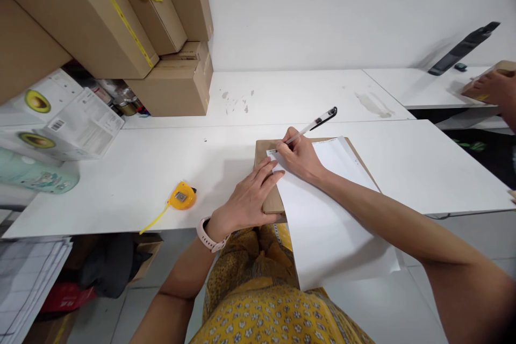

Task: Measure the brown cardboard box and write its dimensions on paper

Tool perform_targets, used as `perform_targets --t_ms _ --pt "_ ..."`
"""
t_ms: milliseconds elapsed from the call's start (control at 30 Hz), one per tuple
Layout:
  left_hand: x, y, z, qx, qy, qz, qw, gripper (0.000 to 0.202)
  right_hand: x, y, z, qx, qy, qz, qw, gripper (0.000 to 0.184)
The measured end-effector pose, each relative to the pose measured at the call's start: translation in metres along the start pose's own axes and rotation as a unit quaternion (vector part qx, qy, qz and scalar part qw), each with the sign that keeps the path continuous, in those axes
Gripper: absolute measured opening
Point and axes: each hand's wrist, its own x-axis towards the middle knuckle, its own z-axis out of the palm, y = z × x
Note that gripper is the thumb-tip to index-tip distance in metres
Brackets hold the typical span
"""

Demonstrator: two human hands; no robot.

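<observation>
A pen (312, 124) with a clear barrel and black cap end is gripped in my right hand (300, 156), its tip at the upper left corner of a white sheet of paper (322, 231). Small dark writing shows at that corner. The paper lies over a flat cardboard box (273, 203) and hangs past the table's front edge. My left hand (252, 193) rests with fingers spread on the box and the paper's left edge; its wrist wears a pale pink watch band (209, 236).
A yellow tape measure (183, 196) lies on the white table (153, 150). Cardboard boxes (173, 86), white avocado-print boxes (80, 123) and a mint bottle (40, 172) stand at left. At far right, another person's hand (497, 86) touches a box near a black bottle-like object (463, 48).
</observation>
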Motion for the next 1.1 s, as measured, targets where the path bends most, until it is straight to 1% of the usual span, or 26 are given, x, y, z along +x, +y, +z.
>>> perform_targets --t_ms 133,300,667,900,1100 --pt "-0.0003 -0.0002 0.0004 0.004 0.005 0.003 1.000 0.094 0.0000 0.0025 0.0002 0.005 0.013 -0.005 1.000 0.021" --pt "-0.0003 0.0000 0.0005 -0.005 0.006 0.001 1.000 0.091 0.0008 0.0028 0.0001 -0.012 0.007 -0.009 1.000 0.022" --pt "0.0001 0.0012 -0.0011 0.006 0.002 -0.001 1.000 0.091 0.0017 -0.0007 -0.0008 -0.028 0.008 -0.011 1.000 0.023" --pt "0.0003 0.0006 -0.0007 0.007 -0.001 -0.004 1.000 0.092 0.0022 0.0031 -0.0001 -0.003 0.002 -0.009 1.000 0.022" --pt "-0.0002 0.0007 -0.0004 0.012 0.001 -0.002 1.000 0.092 0.0011 0.0007 -0.0003 -0.008 0.003 -0.004 1.000 0.023"
